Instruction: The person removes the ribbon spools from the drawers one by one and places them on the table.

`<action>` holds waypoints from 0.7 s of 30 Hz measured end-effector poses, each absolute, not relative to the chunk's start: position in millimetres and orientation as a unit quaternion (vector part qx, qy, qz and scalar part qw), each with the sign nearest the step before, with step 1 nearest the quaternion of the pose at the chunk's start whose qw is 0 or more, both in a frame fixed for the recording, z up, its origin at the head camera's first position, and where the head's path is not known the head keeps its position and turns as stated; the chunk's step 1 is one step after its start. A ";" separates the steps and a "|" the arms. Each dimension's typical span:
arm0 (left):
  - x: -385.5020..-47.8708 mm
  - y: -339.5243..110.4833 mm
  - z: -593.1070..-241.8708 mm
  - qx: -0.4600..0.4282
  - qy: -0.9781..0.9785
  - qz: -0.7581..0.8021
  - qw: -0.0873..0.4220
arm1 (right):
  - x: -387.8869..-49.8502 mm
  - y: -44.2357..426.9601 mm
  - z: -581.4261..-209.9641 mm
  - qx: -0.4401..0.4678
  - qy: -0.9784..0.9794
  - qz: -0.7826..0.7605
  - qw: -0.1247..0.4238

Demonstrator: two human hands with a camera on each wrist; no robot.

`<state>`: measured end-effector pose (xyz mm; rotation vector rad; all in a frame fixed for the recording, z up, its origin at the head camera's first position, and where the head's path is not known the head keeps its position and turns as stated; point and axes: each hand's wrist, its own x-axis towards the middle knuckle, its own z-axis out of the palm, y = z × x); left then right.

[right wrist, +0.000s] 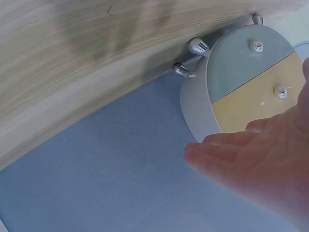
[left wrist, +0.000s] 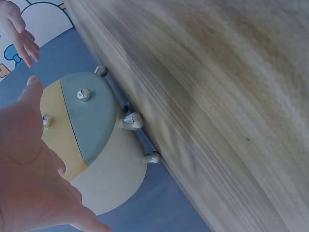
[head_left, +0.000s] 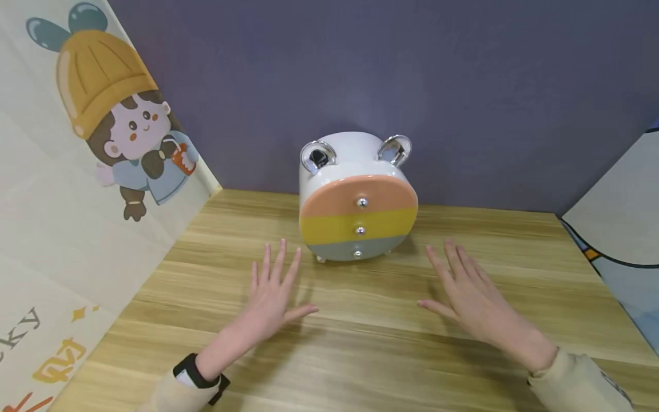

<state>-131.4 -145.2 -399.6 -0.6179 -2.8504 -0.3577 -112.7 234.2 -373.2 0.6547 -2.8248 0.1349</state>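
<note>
A small rounded drawer box [head_left: 358, 217] with silver ears stands on short feet on the wooden table. Its front has an orange, a yellow and a grey-green band, each with a silver knob. My left hand [head_left: 270, 303] hovers in front and to the left of it, fingers spread and holding nothing. To the box's front right, my right hand [head_left: 476, 300] is held out with straight fingers, also apart from the box. The left wrist view shows the grey-green drawer front [left wrist: 91, 111] beyond the left thumb. In the right wrist view, the yellow drawer front [right wrist: 258, 99] is partly hidden by the right hand.
The wooden tabletop [head_left: 360, 343] reaches back to a dark blue-grey wall [head_left: 463, 103]. A pale panel with a cartoon figure [head_left: 139, 131] borders the left side. Another printed panel [head_left: 618, 200] stands along the right edge.
</note>
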 end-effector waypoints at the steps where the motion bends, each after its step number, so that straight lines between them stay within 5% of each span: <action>1: -131.3 -145.8 -399.6 -0.210 -0.965 -0.121 0.101 | -112.8 233.9 -372.9 0.224 -0.967 0.044 0.118; 13: -148.0 -161.8 -393.3 -0.242 -0.943 -0.203 0.101 | -118.0 223.6 -369.3 0.241 -0.955 0.099 0.143; 21: -168.7 -167.9 -379.5 -0.306 -0.885 -0.327 0.125 | -134.2 195.5 -361.9 0.205 -0.895 0.396 -0.024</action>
